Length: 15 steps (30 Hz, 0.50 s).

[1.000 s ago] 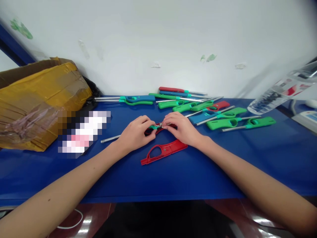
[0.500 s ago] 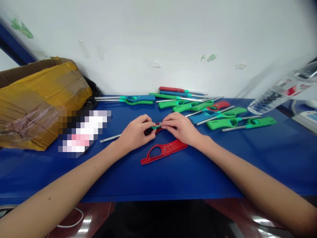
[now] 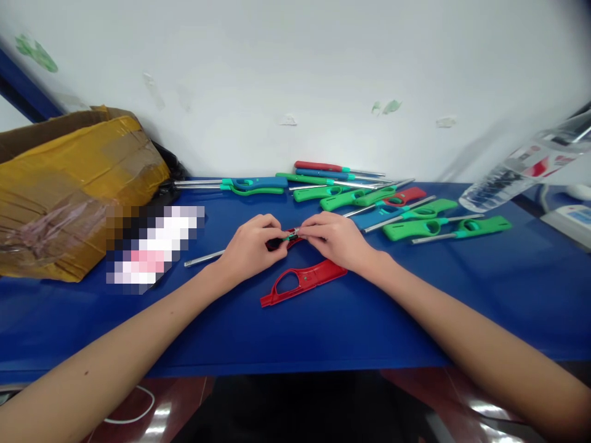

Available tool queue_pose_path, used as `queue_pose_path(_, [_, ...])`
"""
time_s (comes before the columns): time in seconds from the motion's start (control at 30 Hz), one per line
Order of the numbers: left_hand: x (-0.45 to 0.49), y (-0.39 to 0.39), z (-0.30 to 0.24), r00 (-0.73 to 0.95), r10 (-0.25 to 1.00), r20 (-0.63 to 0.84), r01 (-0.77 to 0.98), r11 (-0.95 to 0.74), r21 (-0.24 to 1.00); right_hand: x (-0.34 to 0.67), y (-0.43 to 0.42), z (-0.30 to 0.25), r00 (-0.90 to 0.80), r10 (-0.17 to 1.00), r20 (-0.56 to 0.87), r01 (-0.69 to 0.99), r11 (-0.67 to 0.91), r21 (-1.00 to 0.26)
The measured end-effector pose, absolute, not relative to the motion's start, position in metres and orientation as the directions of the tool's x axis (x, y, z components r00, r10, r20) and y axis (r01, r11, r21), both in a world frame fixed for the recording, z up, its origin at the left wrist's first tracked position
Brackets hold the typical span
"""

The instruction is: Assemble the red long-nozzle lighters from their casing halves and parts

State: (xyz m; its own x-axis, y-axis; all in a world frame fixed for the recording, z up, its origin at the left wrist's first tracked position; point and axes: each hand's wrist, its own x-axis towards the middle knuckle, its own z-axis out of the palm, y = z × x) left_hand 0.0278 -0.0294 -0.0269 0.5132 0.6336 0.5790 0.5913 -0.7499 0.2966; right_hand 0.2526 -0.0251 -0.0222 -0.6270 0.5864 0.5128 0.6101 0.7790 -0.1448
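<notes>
Left hand point(image 3: 252, 247) is pinching opened red lighter point(image 3: 292, 239); right hand point(image 3: 336, 242) is too. Slipping fingertips could be scattering inner parts point(image 3: 294, 234).

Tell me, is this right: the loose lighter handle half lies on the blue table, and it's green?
Not quite: the loose lighter handle half lies on the blue table, but the head view shows it's red.
</notes>
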Motion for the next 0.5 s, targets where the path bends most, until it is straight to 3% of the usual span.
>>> queue_pose_path(0.5, [0.0275, -0.0315, -0.0206, 0.452, 0.722, 0.524, 0.612, -0.679, 0.406, 0.2492, -0.0272, -0.0172, -0.674, 0.545, 0.499, 0.629, 0.777, 0.001])
